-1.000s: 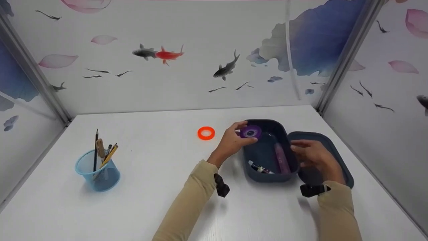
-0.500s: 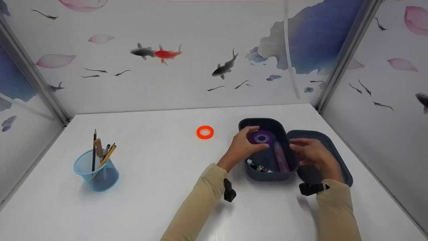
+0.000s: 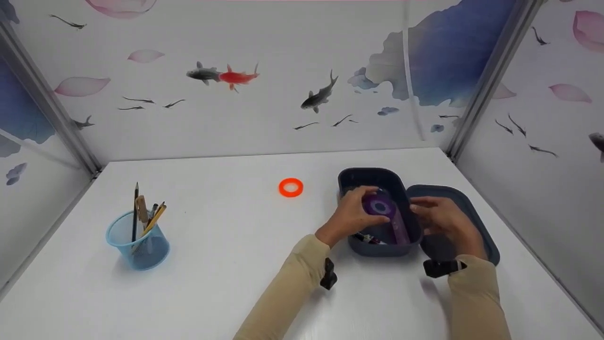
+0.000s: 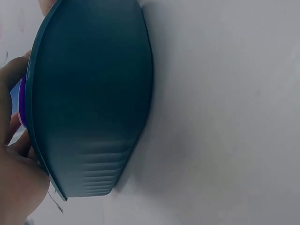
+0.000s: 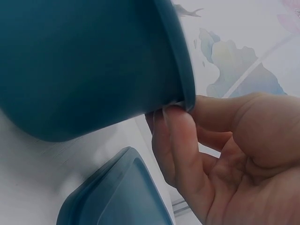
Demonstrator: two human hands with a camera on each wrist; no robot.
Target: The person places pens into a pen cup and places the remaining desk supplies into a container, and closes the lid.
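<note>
In the head view my left hand [image 3: 350,216] reaches into a dark blue storage box [image 3: 373,174], thumb and fingers around a purple tape roll [image 3: 369,204]. A sliver of the tape roll [image 4: 22,104] shows past the box wall in the left wrist view. Beneath the hand lie a purple tube-shaped item [image 3: 400,231] and a small white-and-black tube [image 3: 368,238], both partly covered. My right hand [image 3: 446,219] pinches the box's right rim; the right wrist view has the fingers [image 5: 180,136] tucked under that edge.
The matching blue lid [image 3: 467,212] lies right of the box, under the right hand. An orange ring [image 3: 283,189] rests on the white table left of the box. At far left stands a light blue mesh cup [image 3: 146,255] with pencils and other tools. Printed panels enclose the table.
My left hand has carried the purple tape roll from the box's far left corner rightward and nearer, deeper over its contents. My right hand stays at the rim.
</note>
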